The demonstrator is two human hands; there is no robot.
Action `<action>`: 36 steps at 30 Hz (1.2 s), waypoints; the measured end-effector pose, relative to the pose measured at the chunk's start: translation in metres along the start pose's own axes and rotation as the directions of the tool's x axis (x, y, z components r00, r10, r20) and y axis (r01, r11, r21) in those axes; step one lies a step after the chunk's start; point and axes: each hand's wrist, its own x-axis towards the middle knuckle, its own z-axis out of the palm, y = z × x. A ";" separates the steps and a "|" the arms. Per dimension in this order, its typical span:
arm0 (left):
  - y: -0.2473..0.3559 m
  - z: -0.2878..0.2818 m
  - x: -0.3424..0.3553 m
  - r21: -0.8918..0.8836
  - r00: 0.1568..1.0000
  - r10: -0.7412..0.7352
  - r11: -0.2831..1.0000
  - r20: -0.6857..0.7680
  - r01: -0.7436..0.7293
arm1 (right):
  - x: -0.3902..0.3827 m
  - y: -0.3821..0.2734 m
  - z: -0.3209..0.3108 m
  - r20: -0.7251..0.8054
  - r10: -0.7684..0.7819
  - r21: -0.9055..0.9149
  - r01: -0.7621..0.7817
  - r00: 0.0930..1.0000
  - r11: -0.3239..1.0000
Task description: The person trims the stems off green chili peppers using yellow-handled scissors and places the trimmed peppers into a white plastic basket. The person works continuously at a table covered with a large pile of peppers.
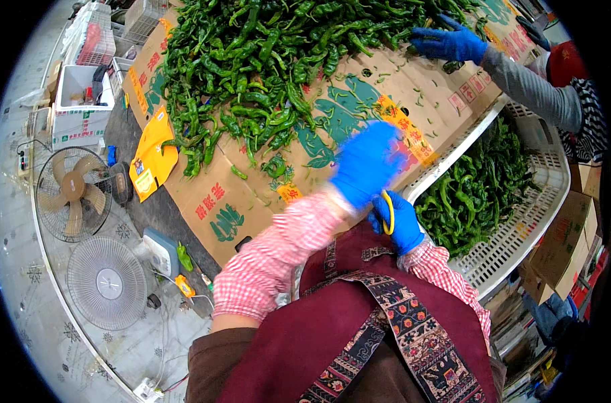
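Observation:
My left hand (367, 164), in a blue glove, is over the printed cardboard (359, 70) in front of my chest. Motion smears its fingers, so I cannot tell whether it holds anything. Close by on its right, my right hand (401, 227), also gloved in blue, is closed with a curved yellow loop (388, 212) at its fingers. What the loop belongs to is hidden. A big heap of green peppers (252, 60) lies on the far part of the cardboard. More peppers (477, 191) fill a white plastic crate (547, 158) at the right, beside my right hand.
Another person's blue-gloved hand (450, 41) rests at the heap's right edge. A yellow packet (154, 154) lies on the cardboard's left edge. At the left stand two fans (107, 282) and a white box (84, 87). Cardboard boxes (564, 245) sit at the far right.

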 end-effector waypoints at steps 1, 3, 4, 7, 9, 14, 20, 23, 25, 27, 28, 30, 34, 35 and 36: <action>-0.023 -0.031 -0.001 0.064 0.989 -0.146 0.988 0.027 0.144 | -0.001 -0.003 0.002 0.003 -0.025 -0.014 0.025 1.000 1.000; -0.073 -0.080 -0.010 0.201 0.935 -0.337 0.914 -0.108 0.352 | -0.003 -0.007 0.008 0.006 -0.024 -0.041 0.025 1.000 0.999; -0.116 -0.094 -0.022 0.452 0.958 -0.187 0.851 -0.217 0.268 | -0.003 -0.010 0.012 0.003 -0.014 -0.053 0.014 1.000 0.998; -0.160 -0.126 -0.044 0.561 0.933 -0.270 0.746 -0.238 0.359 | 0.001 -0.010 0.021 0.023 0.001 -0.054 0.000 1.000 0.999; -0.162 -0.129 -0.043 0.636 0.933 -0.315 0.688 -0.174 0.351 | 0.004 -0.012 0.029 0.029 0.003 -0.063 -0.001 1.000 0.998; -0.158 -0.134 -0.059 0.509 0.894 -0.426 0.744 -0.139 0.434 | 0.009 -0.020 0.042 0.039 -0.023 -0.110 0.027 0.999 0.994; -0.127 -0.160 -0.081 -0.128 0.756 -0.613 0.789 -0.230 0.601 | 0.019 -0.028 0.052 0.059 -0.035 -0.165 0.044 0.998 0.985; -0.119 -0.166 -0.084 -0.619 0.673 -0.731 0.581 -0.111 0.529 | 0.017 -0.037 0.064 0.136 -0.021 -0.225 0.052 0.991 0.973; -0.119 -0.167 -0.086 -0.787 0.649 -0.759 0.428 -0.046 0.445 | 0.013 -0.041 0.074 0.231 -0.049 -0.266 0.112 0.972 0.957; -0.119 -0.167 -0.089 -0.878 0.668 -0.744 0.328 -0.014 0.348 | 0.006 -0.047 0.083 0.308 -0.025 -0.316 0.127 0.951 0.940; -0.121 -0.165 -0.092 -0.905 0.671 -0.741 0.281 0.006 0.318 | 0.005 -0.048 0.086 0.323 -0.039 -0.333 0.152 0.946 0.931; -0.124 -0.160 -0.095 -0.948 0.682 -0.729 0.183 0.048 0.262 | 0.003 -0.048 0.089 0.349 -0.068 -0.359 0.200 0.935 0.912; -0.117 -0.155 -0.089 -0.952 0.702 -0.712 0.198 0.024 0.233 | 0.011 -0.038 0.085 0.342 -0.129 -0.605 0.323 0.931 0.728; -0.115 -0.155 -0.089 -0.954 0.703 -0.710 0.190 0.028 0.230 | 0.012 -0.040 0.087 0.324 -0.121 -0.657 0.315 0.938 0.685; -0.113 -0.155 -0.088 -0.957 0.704 -0.709 0.182 0.032 0.226 | 0.014 -0.041 0.087 0.335 -0.129 -0.651 0.328 0.933 0.685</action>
